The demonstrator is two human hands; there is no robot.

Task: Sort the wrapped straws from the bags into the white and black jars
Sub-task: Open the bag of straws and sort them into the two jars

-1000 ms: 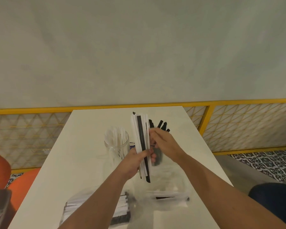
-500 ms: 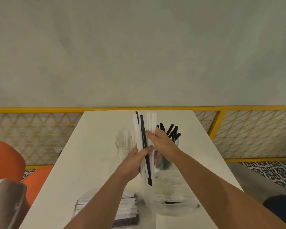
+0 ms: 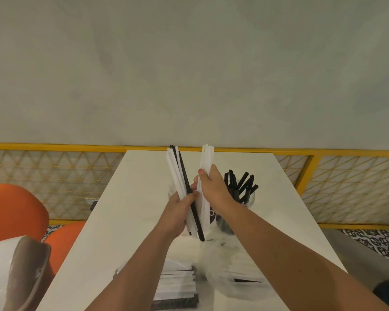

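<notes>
My left hand (image 3: 179, 208) grips a mixed bundle of white and black wrapped straws (image 3: 178, 173), tilted left. Just beside it, my right hand (image 3: 212, 187) holds a few white wrapped straws (image 3: 206, 160) upright, split off from that bundle. Behind my right hand stands the glass jar of black straws (image 3: 240, 185). The jar of white straws is almost wholly hidden behind my left hand and the bundle. Near the table's front lie a clear bag of stacked wrapped straws (image 3: 176, 288) and a second, nearly empty clear bag (image 3: 238, 272).
The white table (image 3: 130, 198) runs away from me to a yellow mesh railing (image 3: 54, 176) below a grey wall. Orange chairs (image 3: 14, 212) stand at the left, with a white and grey seat back (image 3: 20, 270) at the lower left.
My right hand has pulled a few white straws away from the bundle, opening a gap between the two groups. The view has shifted, so the table and jars sit further right.
</notes>
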